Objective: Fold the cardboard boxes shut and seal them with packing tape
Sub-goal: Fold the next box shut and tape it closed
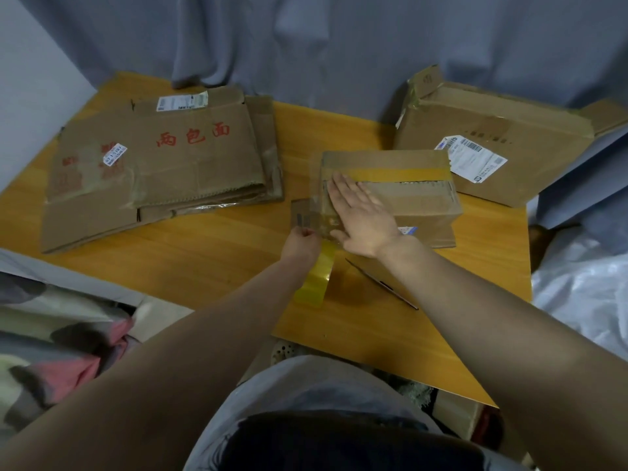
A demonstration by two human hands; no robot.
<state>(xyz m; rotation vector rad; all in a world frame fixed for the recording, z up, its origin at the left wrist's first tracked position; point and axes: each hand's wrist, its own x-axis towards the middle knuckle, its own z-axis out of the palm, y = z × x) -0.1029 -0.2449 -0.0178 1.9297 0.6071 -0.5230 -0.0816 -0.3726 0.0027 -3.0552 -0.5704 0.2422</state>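
A small cardboard box sits at the middle of the wooden table, its top flaps folded down, with a yellowish tape strip along the top seam. My right hand lies flat with straight fingers on the box's left end, pressing clear tape onto it. My left hand is just left of the box with curled fingers, pinching the tape. A yellow tape roll hangs below that hand, over the table.
A stack of flattened cardboard boxes with red characters lies at the left. A larger box with a white shipping label stands at the back right. A thin dark stick-like item lies near my right forearm. Grey cloth hangs behind.
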